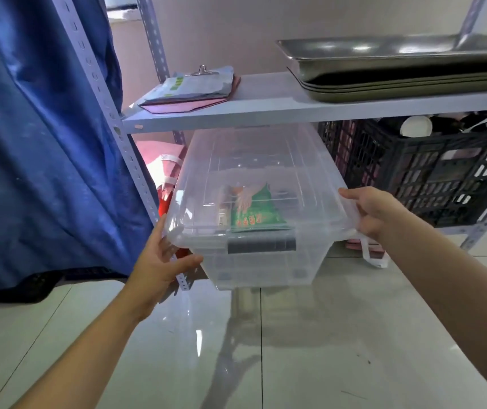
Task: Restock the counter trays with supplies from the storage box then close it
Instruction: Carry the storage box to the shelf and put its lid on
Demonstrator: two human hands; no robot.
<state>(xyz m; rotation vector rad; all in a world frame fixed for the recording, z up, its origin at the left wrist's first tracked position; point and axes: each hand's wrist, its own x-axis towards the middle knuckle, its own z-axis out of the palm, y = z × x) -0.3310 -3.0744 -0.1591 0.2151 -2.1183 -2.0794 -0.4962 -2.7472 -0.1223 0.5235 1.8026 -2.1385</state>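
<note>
At frame centre, the lidded clear storage box is gripped at both sides: left hand and right hand are clasped on its rim.

A storeroom: metal shelving, stacked steel trays, black crate.

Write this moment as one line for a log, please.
step: handling storage box at shelf | left hand: grips left corner | right hand: grips right rim | lid: on | green packet inside
</note>
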